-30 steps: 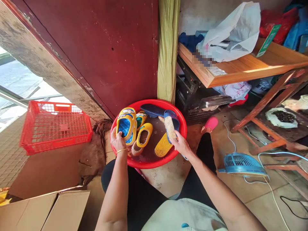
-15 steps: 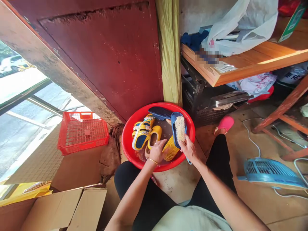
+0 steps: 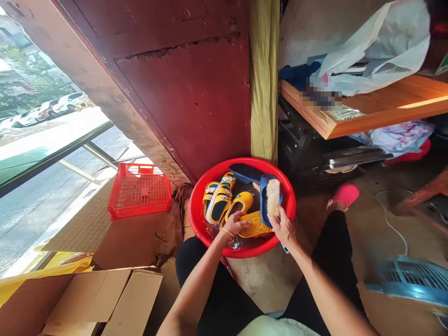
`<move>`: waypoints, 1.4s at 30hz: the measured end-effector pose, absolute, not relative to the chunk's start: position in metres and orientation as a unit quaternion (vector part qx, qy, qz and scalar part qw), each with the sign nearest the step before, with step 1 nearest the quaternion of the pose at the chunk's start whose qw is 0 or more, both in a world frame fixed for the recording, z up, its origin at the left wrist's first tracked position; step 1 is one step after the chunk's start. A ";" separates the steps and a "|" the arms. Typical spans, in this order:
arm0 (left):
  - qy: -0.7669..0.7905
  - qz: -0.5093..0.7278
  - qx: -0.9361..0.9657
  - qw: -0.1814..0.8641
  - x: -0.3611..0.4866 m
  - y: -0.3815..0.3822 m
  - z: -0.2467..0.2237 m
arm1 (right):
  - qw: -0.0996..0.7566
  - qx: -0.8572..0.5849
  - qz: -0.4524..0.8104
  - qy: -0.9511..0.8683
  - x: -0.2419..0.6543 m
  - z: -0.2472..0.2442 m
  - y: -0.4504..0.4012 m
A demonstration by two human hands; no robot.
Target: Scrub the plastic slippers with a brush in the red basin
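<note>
A red basin [image 3: 196,219] of murky water stands between my knees with several shoes in it. My left hand [image 3: 234,225] grips the near-left end of a yellow slipper [image 3: 259,226], its ridged sole facing up and my thumb lying along it. My right hand [image 3: 284,229] holds a scrub brush [image 3: 273,198], pale bristles up, over a blue slipper [image 3: 264,205] at the basin's right side. The brush's light-blue handle end shows below my hand. Left of these lie a yellow clog [image 3: 245,200] and a yellow-and-blue sandal [image 3: 220,205]. Another dark blue slipper [image 3: 245,172] rests at the back.
A red door [image 3: 189,102] rises behind the basin. At left are a red plastic crate [image 3: 140,191] and an open cardboard box [image 3: 87,298]. A wooden table [image 3: 381,109] juts in at upper right, and a blue fan [image 3: 413,280] lies on the floor.
The view has swung left, so everything sits further right. My left hand has come down onto the yellow slipper, which now lies more level. My right hand keeps the brush over the blue slipper.
</note>
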State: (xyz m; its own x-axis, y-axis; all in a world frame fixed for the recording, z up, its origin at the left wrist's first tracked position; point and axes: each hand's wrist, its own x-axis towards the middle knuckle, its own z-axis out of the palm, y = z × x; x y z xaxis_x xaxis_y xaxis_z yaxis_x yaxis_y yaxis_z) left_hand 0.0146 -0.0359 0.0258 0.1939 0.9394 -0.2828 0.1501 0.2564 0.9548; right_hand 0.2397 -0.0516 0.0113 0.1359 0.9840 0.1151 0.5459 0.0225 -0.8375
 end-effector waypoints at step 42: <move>0.470 0.605 0.281 0.578 -0.022 -0.016 0.040 | 0.186 -0.641 0.163 -0.727 0.212 0.035 -0.060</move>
